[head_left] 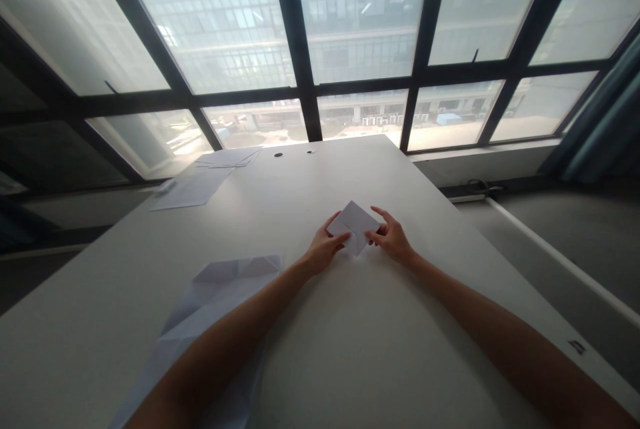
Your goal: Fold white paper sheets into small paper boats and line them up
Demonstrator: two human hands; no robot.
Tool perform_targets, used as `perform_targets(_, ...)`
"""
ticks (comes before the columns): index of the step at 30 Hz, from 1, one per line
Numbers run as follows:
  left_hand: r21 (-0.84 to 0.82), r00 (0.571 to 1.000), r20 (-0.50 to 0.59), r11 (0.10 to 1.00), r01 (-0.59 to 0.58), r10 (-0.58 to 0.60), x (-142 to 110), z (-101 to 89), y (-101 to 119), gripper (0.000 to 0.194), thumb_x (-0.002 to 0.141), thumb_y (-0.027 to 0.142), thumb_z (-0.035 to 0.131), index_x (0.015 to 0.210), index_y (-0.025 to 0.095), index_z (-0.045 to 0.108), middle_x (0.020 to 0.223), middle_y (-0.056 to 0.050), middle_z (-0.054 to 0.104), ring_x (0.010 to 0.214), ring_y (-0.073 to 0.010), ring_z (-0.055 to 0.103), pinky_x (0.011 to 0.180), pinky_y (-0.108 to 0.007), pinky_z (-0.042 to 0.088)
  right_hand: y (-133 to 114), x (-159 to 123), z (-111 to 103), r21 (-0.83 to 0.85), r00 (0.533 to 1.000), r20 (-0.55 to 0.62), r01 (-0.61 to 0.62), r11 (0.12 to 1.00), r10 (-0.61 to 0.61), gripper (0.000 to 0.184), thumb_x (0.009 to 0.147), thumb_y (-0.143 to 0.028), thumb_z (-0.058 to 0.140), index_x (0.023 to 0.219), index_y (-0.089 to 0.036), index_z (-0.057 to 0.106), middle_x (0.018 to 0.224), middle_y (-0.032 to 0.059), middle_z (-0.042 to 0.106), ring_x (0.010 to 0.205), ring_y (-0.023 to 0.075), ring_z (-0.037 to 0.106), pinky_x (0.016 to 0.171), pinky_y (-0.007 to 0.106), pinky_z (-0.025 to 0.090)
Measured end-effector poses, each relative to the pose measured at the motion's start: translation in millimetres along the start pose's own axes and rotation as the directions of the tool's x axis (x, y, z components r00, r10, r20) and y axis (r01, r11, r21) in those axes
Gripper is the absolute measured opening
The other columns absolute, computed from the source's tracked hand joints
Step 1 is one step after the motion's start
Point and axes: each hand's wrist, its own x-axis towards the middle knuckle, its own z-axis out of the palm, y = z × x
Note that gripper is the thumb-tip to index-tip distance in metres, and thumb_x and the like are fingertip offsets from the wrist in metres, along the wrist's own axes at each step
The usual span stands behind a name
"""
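A small diamond of folded white paper [354,219] is held between my two hands, one corner pointing away from me and the opposite one toward me. My left hand [325,247] grips its left corner, thumb on top and fingers behind. On the right corner, my right hand [394,237] pinches the paper with the thumb, its index finger raised off the edge. Under and beside my left forearm lies a larger creased sheet of white paper [215,292], partly hidden by the arm.
The white table [320,355] stretches toward large windows with dark frames. Several loose paper sheets [193,187] lie at its far left, and a round cable hole [278,155] sits near the far edge. A small dark mark [577,347] shows near the right edge.
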Motion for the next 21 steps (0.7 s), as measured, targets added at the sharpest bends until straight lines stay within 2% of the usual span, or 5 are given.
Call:
perform_targets(4, 0.372, 0.942, -0.178, 0.906, -0.202, 0.283, 1.4, -2.9, 1.3, 0.079, 0.078, 0.03, 0.08, 0.146, 0.024, 0.042, 0.134, -0.016, 0.057, 0.11, -0.0254, 0.063, 0.094, -0.044, 0.052, 3.9, 1.7, -2.4, -0.086, 0.997, -0.075, -0.014, 0.996, 0.008, 0.078, 0.073, -0.029, 0.072, 0.144, -0.013, 0.042, 0.059, -0.0044, 0.062, 0.052, 0.0156, 0.059, 0.051, 0.027, 0.047)
perform_targets(7, 0.718, 0.845, 0.002, 0.587, -0.373, 0.534, -1.7, -3.8, 4.8, 0.041, 0.085, 0.023, 0.07, 0.126, 0.025, 0.062, 0.129, -0.01, 0.059, 0.12, -0.0234, 0.057, 0.103, -0.043, 0.047, 3.4, 1.6, -1.5, -0.19, 0.994, -0.107, 0.005, 0.982, -0.026, 0.073, 0.074, -0.027, 0.07, 0.141, -0.013, 0.046, 0.058, -0.0054, 0.058, 0.051, 0.0145, 0.054, 0.05, 0.026, 0.044)
perform_targets(12, 0.809, 0.844, 0.435, 0.275, -0.519, 0.315, -10.4, 0.3, 3.6, 0.018, 0.091, 0.024, 0.065, 0.107, 0.027, 0.072, 0.118, -0.007, 0.066, 0.112, -0.0213, 0.06, 0.101, -0.037, 0.048, 3.3, -1.7, 1.7, -0.496, 0.986, -0.114, 0.051, 0.867, -0.124, 0.065, 0.078, -0.021, 0.064, 0.14, -0.016, 0.049, 0.071, -0.001, 0.061, 0.061, 0.0169, 0.055, 0.061, 0.03, 0.048)
perform_targets(17, 0.802, 0.859, 0.479, 0.308, -0.513, 0.182, -13.2, 3.8, 3.6, 0.028, 0.092, 0.03, 0.063, 0.12, 0.029, 0.069, 0.13, -0.008, 0.061, 0.121, -0.0235, 0.056, 0.108, -0.038, 0.042, 5.5, -4.1, -5.1, -0.823, 0.959, -0.066, 0.103, 0.558, -0.275, 0.049, 0.081, -0.021, 0.066, 0.129, -0.016, 0.06, 0.116, 0.0143, 0.063, 0.11, 0.0294, 0.054, 0.096, 0.041, 0.044)
perform_targets(21, 0.801, 0.871, 0.467, 0.344, -0.49, 0.153, -13.2, 3.8, 6.8, 0.036, 0.093, 0.032, 0.061, 0.129, 0.033, 0.066, 0.133, -0.008, 0.06, 0.123, -0.0256, 0.054, 0.112, -0.039, 0.036, 2.8, -4.2, -9.7, -0.84, 0.969, 0.056, 0.175, 0.514, -0.239, 0.028, 0.088, -0.03, 0.064, 0.114, -0.02, 0.069, 0.112, 0.0114, 0.064, 0.107, 0.0265, 0.054, 0.096, 0.039, 0.042)
